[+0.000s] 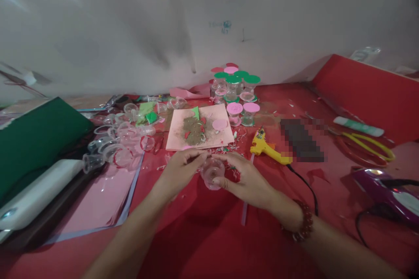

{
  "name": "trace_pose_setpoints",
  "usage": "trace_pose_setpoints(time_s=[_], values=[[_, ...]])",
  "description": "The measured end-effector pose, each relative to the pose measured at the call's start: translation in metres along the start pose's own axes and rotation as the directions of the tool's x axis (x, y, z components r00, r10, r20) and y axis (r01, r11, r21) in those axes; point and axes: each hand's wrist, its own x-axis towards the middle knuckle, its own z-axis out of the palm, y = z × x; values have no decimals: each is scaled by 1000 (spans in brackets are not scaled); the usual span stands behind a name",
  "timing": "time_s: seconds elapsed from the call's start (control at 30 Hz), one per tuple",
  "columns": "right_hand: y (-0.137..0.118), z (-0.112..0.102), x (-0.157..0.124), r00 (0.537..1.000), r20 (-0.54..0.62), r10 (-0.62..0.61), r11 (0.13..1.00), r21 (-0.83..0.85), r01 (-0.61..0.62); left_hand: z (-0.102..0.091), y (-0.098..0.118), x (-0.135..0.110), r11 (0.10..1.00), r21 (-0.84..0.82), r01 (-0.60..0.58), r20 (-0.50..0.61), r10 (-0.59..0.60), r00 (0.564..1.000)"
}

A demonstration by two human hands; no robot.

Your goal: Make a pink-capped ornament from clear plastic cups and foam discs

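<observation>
My two hands meet over the red surface near its middle. My right hand [244, 178] curls its fingers round a small clear plastic cup [212, 173], gripping it from the right. My left hand [183, 166] pinches the cup's upper rim from the left, its fingertips pressed together. Just beyond the hands lies a pink card [216, 137] with a heap of brownish grit [194, 131] and small red and green paper bits on it. A beaded bracelet [304, 226] sits on my right wrist.
A pile of empty clear cups [119, 141] lies at left, beside a green sheet [36, 135] and a pink sheet [98, 200]. Finished cups with pink and green lids [234, 85] stand at the back. A yellow glue gun [266, 148], scissors [369, 141] and a purple device [386, 192] lie to the right.
</observation>
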Motion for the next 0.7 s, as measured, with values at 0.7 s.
trace_pose_setpoints(time_s=[0.7], values=[[-7,3,-1,999,-51,10,1000,-20,-11,10,16,-9,624,739,-255,16,363,932]])
